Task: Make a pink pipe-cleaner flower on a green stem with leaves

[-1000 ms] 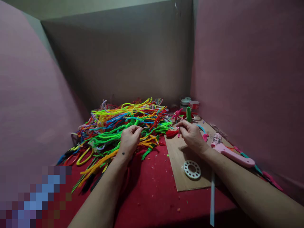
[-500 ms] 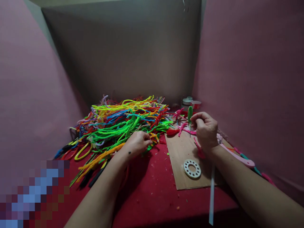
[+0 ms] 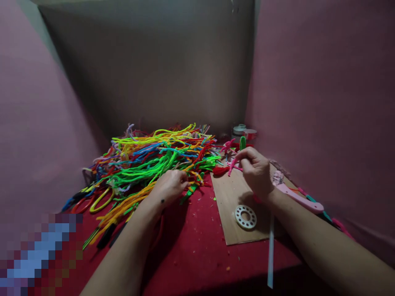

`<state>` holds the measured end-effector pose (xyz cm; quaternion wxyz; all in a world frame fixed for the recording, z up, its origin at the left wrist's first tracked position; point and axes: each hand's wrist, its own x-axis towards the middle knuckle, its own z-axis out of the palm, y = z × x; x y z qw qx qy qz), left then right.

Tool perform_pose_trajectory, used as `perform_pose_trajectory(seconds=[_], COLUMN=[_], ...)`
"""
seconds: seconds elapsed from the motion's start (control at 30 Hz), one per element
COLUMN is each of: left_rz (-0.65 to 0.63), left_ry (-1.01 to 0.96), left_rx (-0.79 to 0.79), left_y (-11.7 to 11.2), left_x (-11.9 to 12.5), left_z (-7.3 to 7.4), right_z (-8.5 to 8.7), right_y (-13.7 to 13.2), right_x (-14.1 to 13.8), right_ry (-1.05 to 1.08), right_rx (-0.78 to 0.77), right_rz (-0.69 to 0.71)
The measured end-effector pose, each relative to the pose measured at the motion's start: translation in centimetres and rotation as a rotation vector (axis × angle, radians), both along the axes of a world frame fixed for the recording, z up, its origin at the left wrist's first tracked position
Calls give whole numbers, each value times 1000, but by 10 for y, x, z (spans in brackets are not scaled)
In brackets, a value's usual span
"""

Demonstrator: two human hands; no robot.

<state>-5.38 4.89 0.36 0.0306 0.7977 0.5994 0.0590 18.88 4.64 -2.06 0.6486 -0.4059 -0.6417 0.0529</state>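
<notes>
Two bare hands at work. Your left hand, fingers curled, at the near edge of the fuzzy-stem pile; your right hand, fingertips drawn together, beside a pink stem at the brown board. Cannot tell whether either grips anything.

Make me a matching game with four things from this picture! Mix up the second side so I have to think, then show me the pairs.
Things:
1. Left hand
2. Right hand
3. Flat ring
4. Chunky handle

Clues:
A. Pink
B. Raised over the brown board
C. White, with little holes all the way around
D. At the near side of the heap of fuzzy stems

Right pairs:
1-D
2-B
3-C
4-A
</notes>
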Motion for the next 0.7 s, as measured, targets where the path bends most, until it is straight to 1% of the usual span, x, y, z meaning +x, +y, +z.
perform_pose_trajectory(seconds=[0.07,0.17,0.23,0.27,0.33,0.4,0.47,0.53,0.6,0.7], left_rz=[-18,-77,-105,-119,-151,-204,-266,-301,-305,-305], left_ry=[148,241,251,246,206,100,-87,-300,-456,-530], left_rx=[-76,-106,-108,-113,-149,-233,-351,-462,-523,-506], left_y=[-2,-3,-2,-2,-3,-5,-9,-12,-14,-14], left_x=[2,4,4,4,4,3,4,5,8,15], left_z=[-2,-10,-15,-16,-14,-6,3,9,10,3], right_z=[-2,-10,-17,-20,-24,-24,-22,-19,-17,-16], right_y=[-5,-13,-16,-17,-18,-18,-18,-17,-16,-12], right_x=[-6,-18,-25,-27,-30,-31,-30,-28,-26,-21], right_ry=[-185,-589,-782,-837,-899,-921,-925,-918,-899,-845], right_rx=[70,61,25,3,-37,-68,-83,-83,-72,-62], right_rz=[109,314,362,366,380,387,379,363,336,256])
